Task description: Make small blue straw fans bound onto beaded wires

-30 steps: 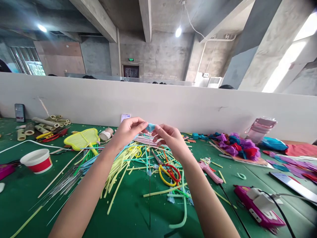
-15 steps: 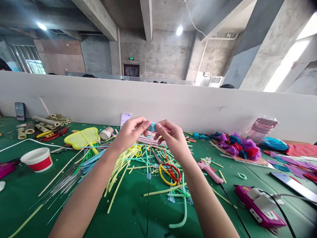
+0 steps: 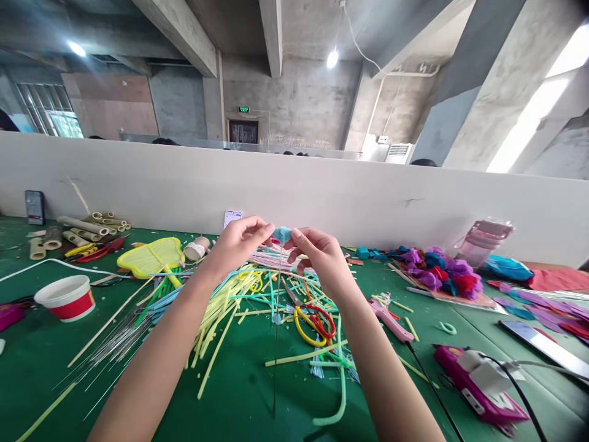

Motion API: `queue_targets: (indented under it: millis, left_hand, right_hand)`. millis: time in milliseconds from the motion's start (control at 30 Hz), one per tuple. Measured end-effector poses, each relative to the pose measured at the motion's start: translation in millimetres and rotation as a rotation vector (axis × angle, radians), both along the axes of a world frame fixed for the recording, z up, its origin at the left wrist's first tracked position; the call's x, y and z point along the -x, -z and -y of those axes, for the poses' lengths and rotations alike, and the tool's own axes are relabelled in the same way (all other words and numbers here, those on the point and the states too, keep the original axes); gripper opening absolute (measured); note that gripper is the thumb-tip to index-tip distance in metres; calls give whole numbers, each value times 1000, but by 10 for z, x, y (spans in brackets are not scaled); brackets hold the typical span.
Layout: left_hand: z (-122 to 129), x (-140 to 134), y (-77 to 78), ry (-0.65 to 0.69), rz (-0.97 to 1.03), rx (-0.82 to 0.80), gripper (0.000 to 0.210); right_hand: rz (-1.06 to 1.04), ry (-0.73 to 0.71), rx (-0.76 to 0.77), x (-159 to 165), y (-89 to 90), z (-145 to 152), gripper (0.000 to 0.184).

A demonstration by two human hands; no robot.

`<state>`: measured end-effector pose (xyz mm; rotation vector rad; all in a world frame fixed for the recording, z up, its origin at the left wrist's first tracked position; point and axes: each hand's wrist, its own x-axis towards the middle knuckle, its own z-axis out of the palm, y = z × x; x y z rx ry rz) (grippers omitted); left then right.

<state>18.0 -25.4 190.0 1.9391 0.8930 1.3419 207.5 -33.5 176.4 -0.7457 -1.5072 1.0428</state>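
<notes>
A small light-blue piece of crinkled material (image 3: 282,234), like crepe paper, is stretched between my two hands above the table. My left hand (image 3: 243,242) pinches its left end between thumb and index finger. At the other end, my right hand (image 3: 317,250) pinches it the same way, its remaining fingers curled. Below the piece hangs a thin wire (image 3: 275,362), with a small pale-blue blob (image 3: 277,318) partway down; how the wire joins the piece is hard to make out. Behind the wire, scissors (image 3: 315,324) with yellow and red handles lie among cut yellow-green strips (image 3: 225,301).
A pink glue gun (image 3: 391,320) and a magenta power strip (image 3: 481,387) with cables lie right. Further back are crepe scraps (image 3: 444,270) and a pink bottle (image 3: 485,242). Left are a paper cup (image 3: 69,298), a yellow net-like shape (image 3: 154,258), thin wires (image 3: 115,344) and bamboo pieces (image 3: 92,227).
My left fingertips have shifted slightly left, away from the right ones, and more of the light-blue piece shows between them. The wire and its blob hang slightly higher.
</notes>
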Motion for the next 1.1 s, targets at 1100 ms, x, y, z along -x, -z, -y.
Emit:
queue_targets:
  millis: [1100]
  left_hand:
    - [-189,-20,141,141,-38,95,29]
  right_hand:
    - [463,148,-315,-146,51,-107,45]
